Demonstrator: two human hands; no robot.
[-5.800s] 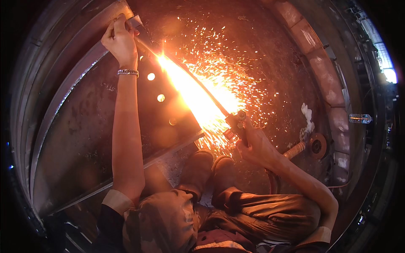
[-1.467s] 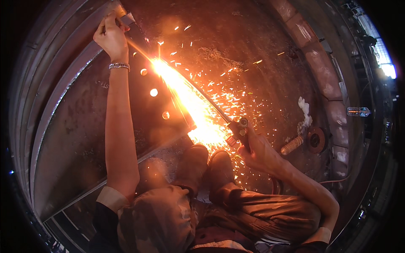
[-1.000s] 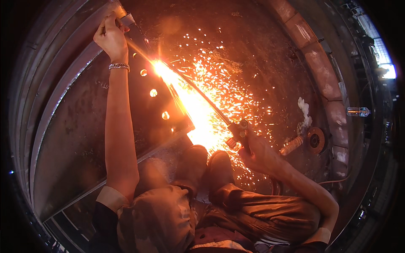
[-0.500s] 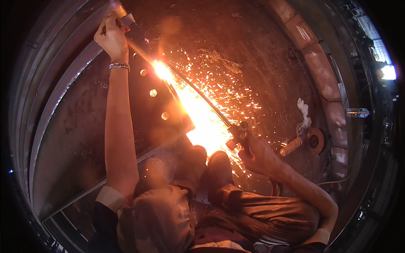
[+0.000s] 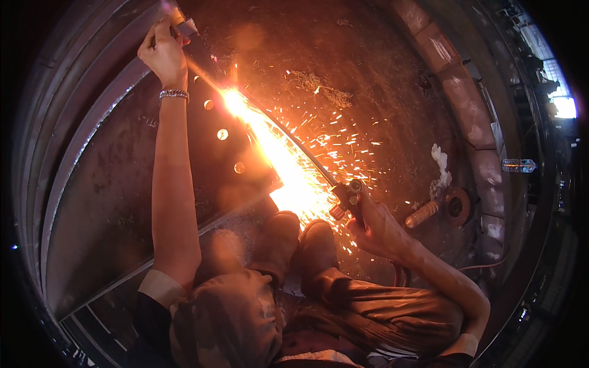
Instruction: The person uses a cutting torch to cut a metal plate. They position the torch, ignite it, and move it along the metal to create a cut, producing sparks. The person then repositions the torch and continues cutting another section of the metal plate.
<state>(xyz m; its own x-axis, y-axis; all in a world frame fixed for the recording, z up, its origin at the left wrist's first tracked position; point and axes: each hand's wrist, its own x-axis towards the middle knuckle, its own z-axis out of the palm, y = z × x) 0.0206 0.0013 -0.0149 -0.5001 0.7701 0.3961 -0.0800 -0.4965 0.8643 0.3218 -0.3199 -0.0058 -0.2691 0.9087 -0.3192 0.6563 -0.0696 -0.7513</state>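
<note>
My right hand [image 5: 380, 230] is wrapped around the handle of a cutting torch [image 5: 294, 141], with its valve knobs beside my fingers. Its long tube slants up and left to a glaring flame [image 5: 235, 102] at the edge of an upright steel plate [image 5: 116, 165] with a row of round holes. Bright sparks [image 5: 300, 190] stream from there toward my boots [image 5: 320, 239]. Raised at the upper left, my left hand [image 5: 164, 55] has its fingers bent and closed by the plate's far end, against a small metal block [image 5: 186, 27]. What exactly those fingers grip is hidden.
A rusty steel floor [image 5: 380, 80] lies under the sparks, with a curved segmented wall [image 5: 466, 104] on the right. Near it are a ribbed, tan cylindrical piece [image 5: 422, 214], a round disc [image 5: 458, 206] and a clear bottle [image 5: 519, 165]. A thin hose [image 5: 485, 265] runs at the lower right.
The spray of sparks has thinned and its shape has shifted. Both hands and the torch stay almost where they were.
</note>
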